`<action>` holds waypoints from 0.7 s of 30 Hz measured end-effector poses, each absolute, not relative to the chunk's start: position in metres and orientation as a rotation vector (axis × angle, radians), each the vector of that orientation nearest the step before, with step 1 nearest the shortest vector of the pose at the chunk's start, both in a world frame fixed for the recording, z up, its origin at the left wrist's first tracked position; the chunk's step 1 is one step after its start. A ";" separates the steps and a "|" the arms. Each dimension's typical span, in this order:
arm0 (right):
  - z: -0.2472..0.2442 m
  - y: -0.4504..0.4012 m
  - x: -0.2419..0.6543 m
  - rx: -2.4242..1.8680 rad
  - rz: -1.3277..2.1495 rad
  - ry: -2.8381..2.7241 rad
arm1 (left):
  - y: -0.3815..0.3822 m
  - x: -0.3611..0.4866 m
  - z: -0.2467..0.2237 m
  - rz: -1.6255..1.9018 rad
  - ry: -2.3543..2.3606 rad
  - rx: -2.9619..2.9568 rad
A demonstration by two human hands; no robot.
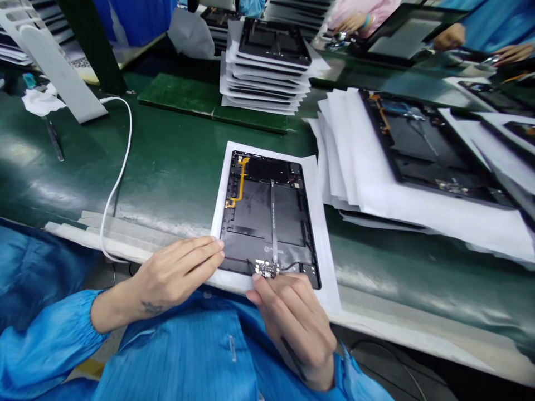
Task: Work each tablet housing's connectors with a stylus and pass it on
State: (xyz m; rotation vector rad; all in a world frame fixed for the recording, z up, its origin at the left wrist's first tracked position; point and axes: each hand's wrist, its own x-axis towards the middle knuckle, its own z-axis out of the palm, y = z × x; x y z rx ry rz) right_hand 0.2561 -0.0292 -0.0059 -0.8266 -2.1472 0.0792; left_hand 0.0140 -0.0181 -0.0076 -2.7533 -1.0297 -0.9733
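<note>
Head view: the left hand (178,273) lies flat and relaxed, its fingers (209,248) together and not gripping, with the tips resting on the lower left edge of an opened tablet housing (267,214). The housing lies interior up on a white sheet (328,245), near the front edge of the green worktop (175,150). The right hand (295,328) is bunched at the housing's lower edge, its fingers (261,287) touching a small circuit board (267,270) with thin dark wires running off both sides; from this angle I cannot tell whether they are clamped on it. A slim dark tool (292,356) lies along that palm. Inside the housing, a yellow flex cable (239,181) runs down the upper left and a grey strip (273,223) runs down the middle. Beyond are a stack of black tablet frames (267,67) interleaved with white sheets, and a larger pile (426,150) to the right. A white cable (121,172) loops beside the housing. A co-worker's hand (449,36) shows at top right.
</note>
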 end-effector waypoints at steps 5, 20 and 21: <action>-0.003 -0.035 0.259 -0.912 0.082 -2.111 | -0.017 0.014 -0.006 -0.964 -1.011 -2.766; 0.029 0.009 0.242 -1.010 0.809 -1.928 | -0.022 0.031 0.006 -0.662 -0.954 -2.611; 0.027 0.009 0.242 -1.011 0.815 -1.929 | -0.023 0.031 0.006 -0.667 -0.951 -2.608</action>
